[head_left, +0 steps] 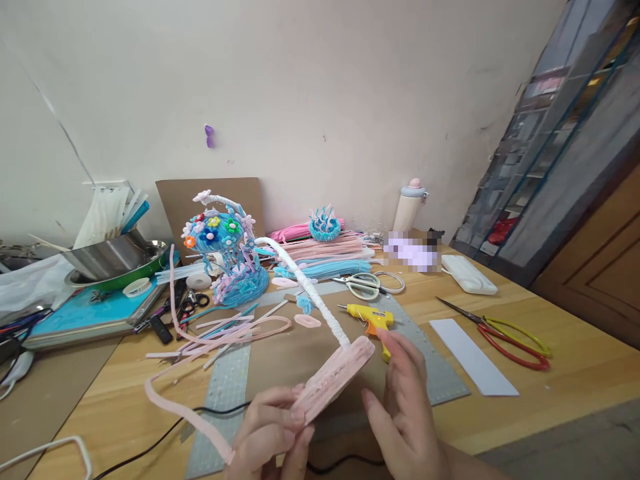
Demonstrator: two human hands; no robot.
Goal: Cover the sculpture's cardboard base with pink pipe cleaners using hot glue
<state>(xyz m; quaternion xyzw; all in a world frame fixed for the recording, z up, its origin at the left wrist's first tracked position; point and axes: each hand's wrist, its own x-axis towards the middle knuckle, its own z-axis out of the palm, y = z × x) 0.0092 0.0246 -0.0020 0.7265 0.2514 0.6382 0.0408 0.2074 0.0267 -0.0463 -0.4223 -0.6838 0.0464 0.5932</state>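
Observation:
My left hand (273, 430) pinches the near end of a pale pink fuzzy base (334, 379), which is tilted up to the right. A curved stem (313, 293) wrapped in white rises from that base and bends away to the left. From my left hand a long pink pipe cleaner (187, 417) trails left and loops back over the table. My right hand (406, 403) is open beside the base's far end, fingers apart, holding nothing. Just beyond its fingertips lies a yellow glue gun (370, 315) on the mat, its grip partly hidden by my fingers.
A cutting mat (440, 373) lies under the work. White-handled scissors (365, 285), red-and-yellow scissors (515, 340) and a white card strip (473, 357) are around it. Behind stand a blue flowered pipe-cleaner piece (243, 283), pipe-cleaner bundles (325, 250) and a metal bowl (107, 257). A black cord (150, 440) crosses the front.

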